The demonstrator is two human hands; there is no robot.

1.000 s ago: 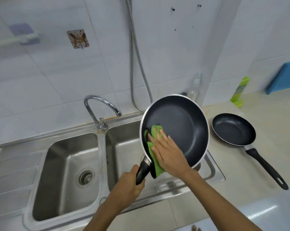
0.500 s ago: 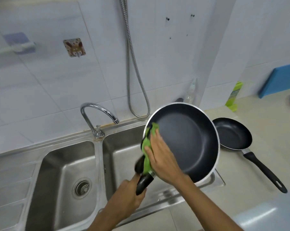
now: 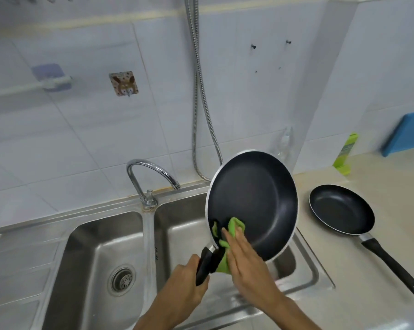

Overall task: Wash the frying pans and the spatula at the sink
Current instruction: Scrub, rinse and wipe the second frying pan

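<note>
A large black frying pan (image 3: 256, 201) with a white rim is tilted up over the right sink basin (image 3: 182, 225). My left hand (image 3: 184, 284) grips its black handle from below. My right hand (image 3: 246, 263) presses a green cloth (image 3: 234, 226) flat against the pan's lower inner edge, near the handle joint. A smaller black frying pan (image 3: 341, 209) lies on the counter to the right, its handle pointing to the lower right. No spatula is in view.
A chrome faucet (image 3: 151, 172) stands between the two steel basins; the left basin (image 3: 94, 258) has a drain. A metal shower hose (image 3: 199, 110) hangs on the tiled wall. A green package (image 3: 344, 153) and a blue board (image 3: 408, 134) stand at the counter's back.
My right hand and the green cloth slid down from the pan's left edge to its lower inner edge by the handle. The pan stays tilted over the right basin.
</note>
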